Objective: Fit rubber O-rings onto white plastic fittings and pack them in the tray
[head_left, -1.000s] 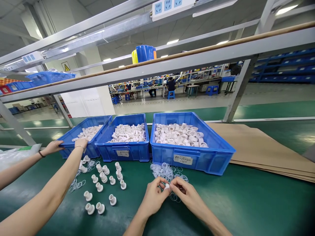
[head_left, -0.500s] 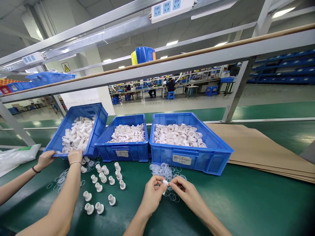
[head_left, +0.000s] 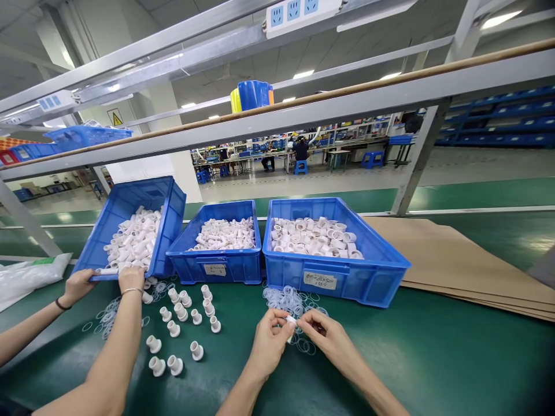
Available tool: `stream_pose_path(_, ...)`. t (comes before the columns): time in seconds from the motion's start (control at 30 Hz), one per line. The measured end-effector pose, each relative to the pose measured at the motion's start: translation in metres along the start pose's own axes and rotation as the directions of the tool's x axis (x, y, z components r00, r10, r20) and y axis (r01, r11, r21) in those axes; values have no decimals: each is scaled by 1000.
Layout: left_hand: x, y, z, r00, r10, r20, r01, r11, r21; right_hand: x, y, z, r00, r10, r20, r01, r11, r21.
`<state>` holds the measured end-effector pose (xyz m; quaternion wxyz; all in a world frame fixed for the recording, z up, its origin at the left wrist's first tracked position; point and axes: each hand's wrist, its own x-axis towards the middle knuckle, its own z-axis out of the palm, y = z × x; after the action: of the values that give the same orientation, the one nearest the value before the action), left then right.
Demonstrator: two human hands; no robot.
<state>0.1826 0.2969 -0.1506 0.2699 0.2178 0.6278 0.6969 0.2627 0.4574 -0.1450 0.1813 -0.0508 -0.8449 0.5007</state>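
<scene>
My left hand (head_left: 269,342) is closed in a pinch on a small white plastic fitting (head_left: 291,319), mostly covered by the fingers. My right hand (head_left: 324,334) has its fingertips pinched together at the fitting's right end; what they hold there is too small to make out. Under and behind both hands lies a loose pile of clear thin rings (head_left: 286,298) on the green table (head_left: 390,358). To the left stand several white flanged fittings (head_left: 174,365), mostly upright.
Two blue bins of white parts, a middle bin (head_left: 219,268) and a right bin (head_left: 333,283), stand behind my hands. At left, a co-worker's hands (head_left: 132,278) grip the front rim of a tilted blue bin (head_left: 171,219). Cardboard sheets (head_left: 455,260) lie at right.
The co-worker's bin has shifted slightly left and tipped a little more toward the front, its white parts sliding with it. My own hands stay almost in place.
</scene>
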Motion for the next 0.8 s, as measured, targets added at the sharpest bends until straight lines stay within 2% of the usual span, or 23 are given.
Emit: stream_pose_path(0.8, 2, -4, 2, 1000, 8, -9, -8, 999, -43, 0, -3, -1, 999, 46, 10, -46, 998, 46)
